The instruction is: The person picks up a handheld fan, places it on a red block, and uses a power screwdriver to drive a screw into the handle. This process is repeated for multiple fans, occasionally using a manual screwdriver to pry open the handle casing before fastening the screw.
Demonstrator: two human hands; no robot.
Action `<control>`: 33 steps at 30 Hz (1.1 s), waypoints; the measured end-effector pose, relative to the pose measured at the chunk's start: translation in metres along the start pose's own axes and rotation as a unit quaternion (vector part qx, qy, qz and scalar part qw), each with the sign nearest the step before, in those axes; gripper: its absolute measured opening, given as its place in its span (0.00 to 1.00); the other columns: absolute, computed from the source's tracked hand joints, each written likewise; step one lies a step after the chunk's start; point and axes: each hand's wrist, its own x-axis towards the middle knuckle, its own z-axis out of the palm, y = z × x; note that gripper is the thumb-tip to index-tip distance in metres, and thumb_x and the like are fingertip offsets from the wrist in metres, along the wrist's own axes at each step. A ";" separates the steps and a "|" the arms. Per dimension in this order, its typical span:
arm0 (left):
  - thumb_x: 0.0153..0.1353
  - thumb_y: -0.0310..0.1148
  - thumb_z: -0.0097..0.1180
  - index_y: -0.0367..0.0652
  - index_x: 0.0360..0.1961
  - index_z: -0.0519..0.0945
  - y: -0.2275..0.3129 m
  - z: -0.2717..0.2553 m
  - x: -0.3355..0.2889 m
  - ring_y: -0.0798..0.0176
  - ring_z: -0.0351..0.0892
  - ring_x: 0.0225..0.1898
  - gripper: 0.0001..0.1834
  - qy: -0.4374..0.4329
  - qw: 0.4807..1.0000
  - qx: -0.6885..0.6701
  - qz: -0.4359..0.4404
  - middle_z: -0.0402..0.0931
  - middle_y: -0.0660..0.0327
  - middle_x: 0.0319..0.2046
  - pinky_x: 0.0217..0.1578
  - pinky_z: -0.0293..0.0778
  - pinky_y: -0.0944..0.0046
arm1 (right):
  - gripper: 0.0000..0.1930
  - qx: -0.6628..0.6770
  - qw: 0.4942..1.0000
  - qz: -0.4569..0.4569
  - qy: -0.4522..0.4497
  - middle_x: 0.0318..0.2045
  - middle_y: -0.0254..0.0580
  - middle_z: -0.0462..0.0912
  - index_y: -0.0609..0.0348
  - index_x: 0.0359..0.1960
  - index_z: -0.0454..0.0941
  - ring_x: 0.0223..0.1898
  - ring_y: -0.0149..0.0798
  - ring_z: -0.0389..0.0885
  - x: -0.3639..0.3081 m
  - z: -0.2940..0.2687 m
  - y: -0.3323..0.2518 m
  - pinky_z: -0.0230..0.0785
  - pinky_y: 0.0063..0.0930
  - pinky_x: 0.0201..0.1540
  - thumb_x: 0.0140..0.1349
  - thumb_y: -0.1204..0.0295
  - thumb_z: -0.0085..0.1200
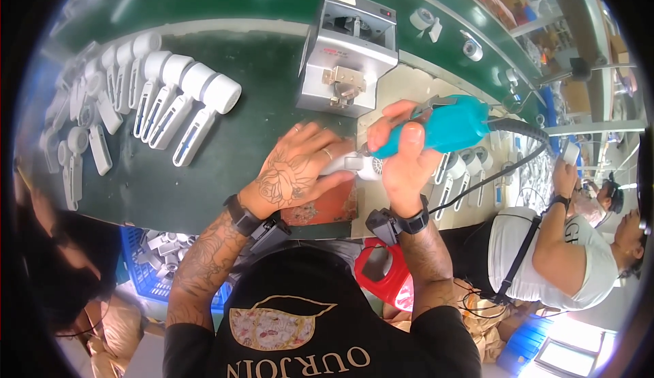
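My left hand (300, 163) is closed on a white dryer-shaped housing (334, 165), its fingers over the handle. The round head (371, 167) of the housing has a vented end and points right. My right hand (409, 160) is wrapped round a teal electric screwdriver (443, 126), held nearly level with its tip pointing left. That tip meets the housing near the joint of handle and head; whether it sits in a screw cannot be seen. Under my left hand lies a reddish-brown worn pad (320, 204) on the bench.
A grey metal screw feeder (347, 54) stands beyond my hands. Several similar white housings (204, 102) lie at the left, and more (455, 168) at the right. A dark cable (521, 127) trails from the screwdriver. Tape rolls (422, 18) lie farther back. A co-worker (545, 255) sits at the right.
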 end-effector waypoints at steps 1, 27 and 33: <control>0.54 0.43 0.68 0.48 0.51 0.82 0.000 0.000 0.000 0.55 0.75 0.46 0.23 0.000 1.000 0.000 -0.001 0.78 0.63 0.42 0.48 0.71 0.52 | 0.29 0.005 1.000 0.003 -0.006 0.22 0.41 0.74 0.68 0.44 0.69 0.24 0.36 0.74 -0.001 -0.001 0.003 0.68 0.30 0.28 0.70 0.47 0.51; 0.53 0.37 0.62 0.45 0.52 0.81 0.000 -0.002 -0.005 0.55 0.74 0.43 0.23 0.030 0.999 -0.012 0.021 0.78 0.60 0.42 0.47 0.71 0.55 | 0.16 0.001 0.995 -0.090 0.031 0.22 0.38 0.75 0.63 0.40 0.71 0.24 0.33 0.75 0.068 0.041 0.025 0.67 0.28 0.28 0.75 0.59 0.47; 0.53 0.35 0.61 0.44 0.52 0.82 0.000 -0.002 -0.002 0.54 0.74 0.43 0.23 0.019 0.999 -0.007 0.027 0.78 0.59 0.42 0.48 0.71 0.55 | 0.15 0.022 0.996 -0.079 0.020 0.22 0.37 0.75 0.63 0.40 0.72 0.23 0.33 0.75 0.062 0.039 0.024 0.68 0.28 0.28 0.74 0.61 0.49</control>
